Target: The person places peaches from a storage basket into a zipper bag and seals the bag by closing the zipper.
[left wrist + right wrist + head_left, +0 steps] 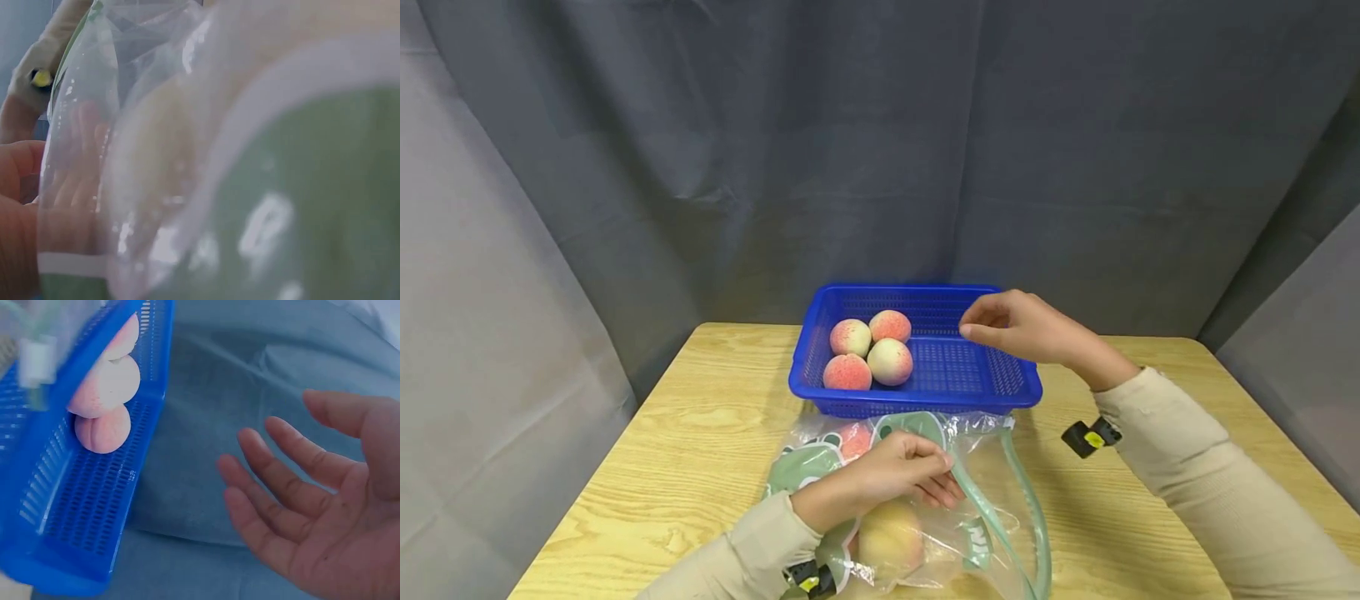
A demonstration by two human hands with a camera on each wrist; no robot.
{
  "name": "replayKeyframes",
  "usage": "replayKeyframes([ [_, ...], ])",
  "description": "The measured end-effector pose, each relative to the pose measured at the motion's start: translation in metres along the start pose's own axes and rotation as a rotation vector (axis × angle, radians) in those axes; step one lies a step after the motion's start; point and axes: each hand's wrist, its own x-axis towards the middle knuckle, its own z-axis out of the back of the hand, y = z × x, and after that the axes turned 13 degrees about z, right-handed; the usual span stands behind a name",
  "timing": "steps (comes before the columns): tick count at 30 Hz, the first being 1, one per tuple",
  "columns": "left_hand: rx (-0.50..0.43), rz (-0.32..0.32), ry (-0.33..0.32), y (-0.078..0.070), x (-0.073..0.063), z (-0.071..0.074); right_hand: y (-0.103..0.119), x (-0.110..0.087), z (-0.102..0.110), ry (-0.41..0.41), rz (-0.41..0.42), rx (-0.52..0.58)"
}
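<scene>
My left hand [910,471] pinches the open edge of a clear zip bag [1000,492] with green print and a green zip strip. Inside the bag lie a yellowish peach [891,540] and a pinker peach [853,440], partly covered by the print. In the left wrist view the plastic bag [144,169] passes between thumb and fingers. My right hand [1026,327] hovers over the right side of a blue basket [917,403], holding nothing. Its fingers are spread and slightly bent in the right wrist view. Several peaches [891,362] sit grouped in the basket's left half.
The basket stands at the back of a wooden table [677,450], with the bag in front of it. A dark grey curtain [880,150] hangs behind the table, and light grey cloth [482,317] hangs at the left.
</scene>
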Motion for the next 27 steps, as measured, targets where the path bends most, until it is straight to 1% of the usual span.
replayKeyframes([
  [5,-0.013,0.002,0.014,0.001,0.0,0.0,-0.001,0.042,-0.002,0.053,0.113,-0.181],
  [8,-0.011,-0.003,0.018,0.002,0.0,0.0,-0.007,0.063,-0.009,0.096,0.151,-0.28],
  [12,-0.012,-0.009,0.02,0.003,-0.001,0.0,-0.015,0.084,-0.026,0.157,0.173,-0.349],
  [14,-0.014,-0.008,0.023,0.003,-0.001,0.0,-0.018,0.092,-0.035,0.187,0.188,-0.386],
  [19,-0.006,-0.01,0.037,0.003,0.0,-0.001,-0.021,0.105,-0.052,0.255,0.226,-0.526],
  [27,-0.017,0.01,0.026,0.002,-0.002,-0.004,-0.034,0.114,-0.076,0.34,0.292,-0.663],
])
